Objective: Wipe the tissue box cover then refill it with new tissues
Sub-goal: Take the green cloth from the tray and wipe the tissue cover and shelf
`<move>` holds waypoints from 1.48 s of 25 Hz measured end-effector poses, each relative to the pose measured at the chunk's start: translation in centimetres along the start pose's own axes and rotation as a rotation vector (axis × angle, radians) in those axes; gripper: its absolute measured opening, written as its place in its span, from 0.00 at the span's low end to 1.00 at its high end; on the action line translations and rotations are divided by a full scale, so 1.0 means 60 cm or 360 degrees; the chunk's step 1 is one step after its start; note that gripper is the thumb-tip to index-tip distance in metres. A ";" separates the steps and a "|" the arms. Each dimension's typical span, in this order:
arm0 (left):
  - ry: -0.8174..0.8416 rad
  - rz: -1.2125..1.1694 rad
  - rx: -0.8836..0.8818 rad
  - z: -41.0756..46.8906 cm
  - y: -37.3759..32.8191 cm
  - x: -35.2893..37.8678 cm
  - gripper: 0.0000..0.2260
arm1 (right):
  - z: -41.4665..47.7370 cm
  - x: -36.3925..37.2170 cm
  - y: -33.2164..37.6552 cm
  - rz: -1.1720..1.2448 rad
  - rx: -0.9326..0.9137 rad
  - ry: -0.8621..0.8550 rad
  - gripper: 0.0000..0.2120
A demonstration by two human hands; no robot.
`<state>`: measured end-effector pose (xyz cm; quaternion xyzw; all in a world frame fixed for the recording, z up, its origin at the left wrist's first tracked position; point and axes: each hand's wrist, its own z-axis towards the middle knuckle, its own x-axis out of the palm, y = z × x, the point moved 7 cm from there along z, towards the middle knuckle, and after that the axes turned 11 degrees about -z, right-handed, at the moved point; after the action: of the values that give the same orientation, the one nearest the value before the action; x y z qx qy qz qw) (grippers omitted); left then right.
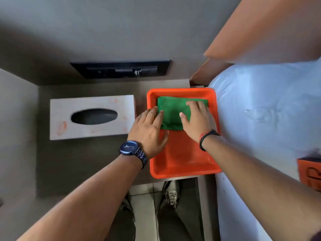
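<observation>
Green cloth (172, 113) under flat, spread fingers (192, 106), both hands.

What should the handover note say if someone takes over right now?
Left hand: open, fingertips at the left edge of the green cloth.
Right hand: open, flat on the cloth.
Cloth lies folded in the orange tray.
Tissue box cover sits left of the tray, orange smudges on top, slot looks empty.
Done: nothing visible.
Left: pick up cloth, wipe cover, refill.
</observation>
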<state>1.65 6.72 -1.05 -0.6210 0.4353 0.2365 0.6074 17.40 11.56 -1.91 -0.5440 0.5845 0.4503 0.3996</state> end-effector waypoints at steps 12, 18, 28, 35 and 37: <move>-0.0005 0.0308 -0.0036 0.023 0.051 0.092 0.32 | 0.102 0.076 -0.032 -0.0720 -0.0189 0.0112 0.25; 0.0084 0.0358 -0.0064 0.023 0.052 0.091 0.33 | 0.094 0.057 -0.010 -0.0614 -0.0314 0.0199 0.17; 0.0128 0.0209 -0.0098 -0.002 0.158 -0.115 0.53 | 0.014 -0.079 0.066 0.0270 -0.0137 0.0043 0.16; 0.0342 0.0465 -0.0491 -0.061 0.352 -0.171 0.68 | 0.011 -0.001 0.257 0.1289 0.0246 0.0181 0.18; 0.0376 0.0500 -0.0502 -0.066 0.381 -0.171 0.68 | 0.003 0.036 0.279 0.1210 0.0315 0.0216 0.20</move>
<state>-23.42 8.21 -4.58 -0.6561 0.5523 0.3185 0.4037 0.53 11.21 -2.48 -0.2762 0.8099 0.4706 0.2153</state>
